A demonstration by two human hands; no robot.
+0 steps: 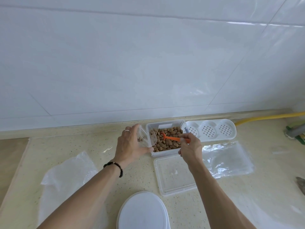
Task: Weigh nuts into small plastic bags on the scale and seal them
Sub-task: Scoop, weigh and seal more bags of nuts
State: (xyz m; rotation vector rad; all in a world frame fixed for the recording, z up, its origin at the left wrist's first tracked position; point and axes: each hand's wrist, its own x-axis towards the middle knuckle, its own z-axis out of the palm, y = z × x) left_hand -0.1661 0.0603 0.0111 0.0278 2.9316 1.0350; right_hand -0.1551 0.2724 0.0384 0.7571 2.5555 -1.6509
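The orange spoon (173, 138) was pinched at its handle by the right hand (189, 148), bowl pointing left into the nuts (166, 139), while the small bag (145, 138) was gripped open by the left hand (130, 146) beside the container (165, 153)

- Home kitchen, by the look of it.
- Glossy white wall tiles (148, 63), large format with thin grout lines, rise straight from the table's far edge as a splashback.
- Table (99, 179) is speckled beige stone-look, with a raised lip along its far edge where it meets the tiles.
- Yellow hose (264, 116) runs along the far right edge, as for a gas or water line.
- White plastic rack (212, 129) with three perforated round wells sits near the far edge.
- Clear food tub of nuts (166, 139), its lid (175, 175) beside it, a round white lid (143, 212) at the near edge.
- Scrubbing sponge or brush (296, 131) at the right edge; only partly in view.
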